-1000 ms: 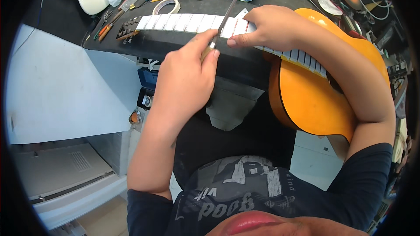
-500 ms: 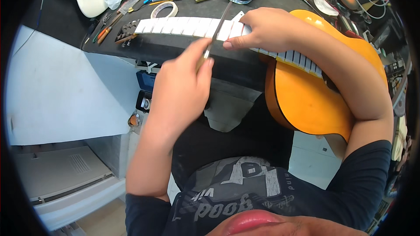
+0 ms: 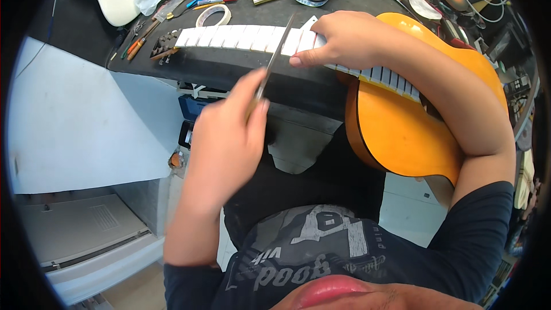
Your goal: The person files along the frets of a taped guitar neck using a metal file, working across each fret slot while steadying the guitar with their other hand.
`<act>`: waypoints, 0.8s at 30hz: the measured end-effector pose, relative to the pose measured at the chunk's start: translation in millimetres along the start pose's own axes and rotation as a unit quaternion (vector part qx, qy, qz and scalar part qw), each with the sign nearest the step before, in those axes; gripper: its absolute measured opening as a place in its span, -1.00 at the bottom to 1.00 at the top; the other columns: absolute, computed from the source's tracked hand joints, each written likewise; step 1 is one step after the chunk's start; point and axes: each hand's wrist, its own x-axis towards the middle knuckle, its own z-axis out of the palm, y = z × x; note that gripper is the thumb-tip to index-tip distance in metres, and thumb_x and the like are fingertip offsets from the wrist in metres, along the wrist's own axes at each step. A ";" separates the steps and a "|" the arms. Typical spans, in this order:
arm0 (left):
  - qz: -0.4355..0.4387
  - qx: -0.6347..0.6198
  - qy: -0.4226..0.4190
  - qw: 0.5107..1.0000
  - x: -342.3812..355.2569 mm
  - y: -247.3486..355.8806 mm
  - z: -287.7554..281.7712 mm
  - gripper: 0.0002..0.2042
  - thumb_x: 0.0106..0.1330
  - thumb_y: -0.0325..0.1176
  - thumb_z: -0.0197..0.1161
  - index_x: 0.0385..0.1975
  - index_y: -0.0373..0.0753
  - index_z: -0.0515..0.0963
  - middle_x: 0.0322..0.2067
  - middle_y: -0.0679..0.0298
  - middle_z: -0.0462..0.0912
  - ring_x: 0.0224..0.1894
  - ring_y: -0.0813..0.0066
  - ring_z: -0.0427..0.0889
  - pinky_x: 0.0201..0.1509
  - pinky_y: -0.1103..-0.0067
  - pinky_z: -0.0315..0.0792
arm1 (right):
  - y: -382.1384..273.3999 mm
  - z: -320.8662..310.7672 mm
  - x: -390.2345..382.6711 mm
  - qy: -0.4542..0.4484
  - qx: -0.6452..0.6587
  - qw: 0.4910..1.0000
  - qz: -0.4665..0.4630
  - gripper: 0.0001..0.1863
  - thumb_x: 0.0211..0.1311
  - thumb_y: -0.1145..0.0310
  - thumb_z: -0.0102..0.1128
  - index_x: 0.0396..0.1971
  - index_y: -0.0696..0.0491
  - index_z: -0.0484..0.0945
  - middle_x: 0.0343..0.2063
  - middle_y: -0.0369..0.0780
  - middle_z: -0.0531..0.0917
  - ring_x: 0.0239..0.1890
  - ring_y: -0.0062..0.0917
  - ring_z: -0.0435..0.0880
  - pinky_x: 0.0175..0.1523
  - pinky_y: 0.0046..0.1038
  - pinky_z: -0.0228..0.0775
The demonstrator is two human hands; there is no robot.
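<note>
"Which way did the guitar point?"

"The acoustic guitar [image 3: 402, 132] lay with its long axis running left to right, slanting toward me at the body. Its headstock [image 3: 165, 45] pointed left along the near edge of the dark workbench [image 3: 255, 8]; the body sat at my right, under my forearm."

"How did it look?"

"Glossy orange-yellow, dark-edged, with white between the frets on most of the fretboard [image 3: 235, 36] and darker strips near the body."

"And your hands?"

"My left hand [image 3: 227, 132], slightly blurred, was closed around a slim metal file [image 3: 279, 47], its blade crossing over the fretboard. My right hand [image 3: 350, 39] draped over the neck, thumb nearest me; how firmly it gripped, I couldn't tell."
</note>
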 end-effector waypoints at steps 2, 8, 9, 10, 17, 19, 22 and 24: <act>-0.007 -0.028 -0.012 1.000 -41.0 -10.4 -9.4 -0.60 0.51 -0.50 0.31 0.33 -0.26 0.62 -0.33 -0.14 0.78 -0.28 -0.21 0.81 -0.17 0.25 0.64 | 1.1 3.0 1.2 0.002 0.004 1.000 0.011 0.00 0.28 -0.61 0.26 -0.03 0.23 0.81 -0.24 0.05 0.83 -0.05 -0.05 0.85 0.12 -0.14 0.63; 0.024 0.014 0.007 1.000 11.2 -8.5 -2.7 -0.59 0.50 -0.50 0.32 0.33 -0.23 0.63 -0.32 -0.13 0.80 -0.27 -0.20 0.82 -0.15 0.24 0.65 | -3.8 -0.6 2.4 0.011 0.004 1.000 -0.011 0.02 0.28 -0.62 0.25 -0.03 0.23 0.81 -0.27 0.05 0.82 -0.09 -0.05 0.85 0.10 -0.13 0.64; 0.045 0.034 0.019 0.998 26.3 -8.1 0.4 -0.59 0.50 -0.49 0.32 0.33 -0.22 0.63 -0.31 -0.13 0.80 -0.26 -0.21 0.82 -0.15 0.24 0.65 | -7.6 -4.3 3.5 0.002 -0.001 1.000 -0.012 0.02 0.28 -0.62 0.25 -0.03 0.23 0.81 -0.27 0.05 0.82 -0.09 -0.05 0.85 0.10 -0.14 0.64; 0.044 0.033 0.018 0.998 33.1 -7.2 2.6 -0.59 0.50 -0.49 0.32 0.33 -0.22 0.63 -0.31 -0.13 0.80 -0.26 -0.21 0.82 -0.15 0.24 0.65 | -9.4 -4.4 5.2 -0.009 -0.006 1.000 -0.013 0.02 0.28 -0.62 0.25 -0.03 0.23 0.81 -0.27 0.05 0.82 -0.08 -0.06 0.85 0.10 -0.14 0.64; -0.026 -0.033 -0.016 0.999 -55.0 -18.6 -11.6 -0.56 0.50 -0.50 0.33 0.37 -0.27 0.62 -0.34 -0.09 0.80 -0.30 -0.16 0.83 -0.14 0.30 0.67 | -1.1 2.3 0.8 0.007 0.000 1.000 0.002 0.03 0.28 -0.63 0.24 -0.02 0.23 0.81 -0.26 0.05 0.83 -0.08 -0.08 0.86 0.10 -0.15 0.65; -0.053 -0.032 -0.026 0.998 -61.2 -15.8 -13.7 -0.54 0.49 -0.51 0.33 0.38 -0.30 0.60 -0.36 -0.08 0.78 -0.33 -0.12 0.83 -0.16 0.30 0.65 | -3.8 5.1 2.6 0.012 -0.007 1.000 -0.014 0.03 0.28 -0.63 0.24 -0.02 0.23 0.81 -0.27 0.05 0.83 -0.09 -0.09 0.86 0.09 -0.15 0.65; 0.024 -0.009 0.007 1.000 -7.2 -13.6 -2.0 -0.59 0.51 -0.47 0.33 0.34 -0.26 0.62 -0.33 -0.15 0.78 -0.28 -0.22 0.81 -0.16 0.22 0.64 | -1.7 2.2 2.6 0.008 -0.002 1.000 -0.009 0.03 0.28 -0.64 0.23 -0.02 0.22 0.82 -0.27 0.04 0.83 -0.11 -0.08 0.86 0.08 -0.14 0.65; 0.032 0.016 0.024 0.999 28.8 -8.0 3.0 -0.62 0.52 -0.43 0.33 0.30 -0.25 0.63 -0.29 -0.18 0.79 -0.23 -0.28 0.79 -0.13 0.13 0.63 | -6.4 -1.0 6.4 0.010 -0.001 1.000 -0.019 0.03 0.28 -0.64 0.24 -0.01 0.22 0.82 -0.26 0.05 0.83 -0.12 -0.07 0.86 0.09 -0.14 0.65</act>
